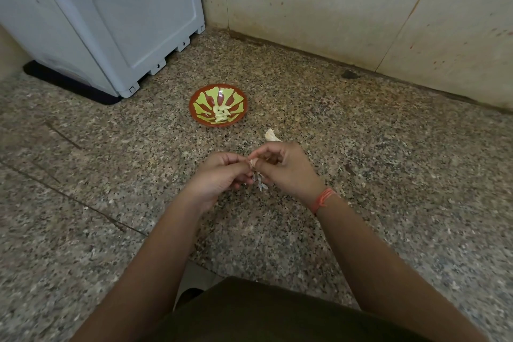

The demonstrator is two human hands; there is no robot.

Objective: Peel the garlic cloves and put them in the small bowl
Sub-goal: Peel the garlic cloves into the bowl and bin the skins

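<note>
A pale plastic appliance (111,22) stands at the counter's (388,161) far left corner. Near the middle of the counter sits the small red-and-green bowl (202,97), with peeled cloves (221,113) lying in it. Nearer the front edge, the left hand (219,175) and right hand (288,172) meet above the counter, the fingers of both curled and pinching one garlic clove (253,161). Loose skin (261,184) hangs below it. Just beyond the right hand lies an unpeeled garlic piece (271,135). An orange thread band (323,198) circles the right wrist.
</note>
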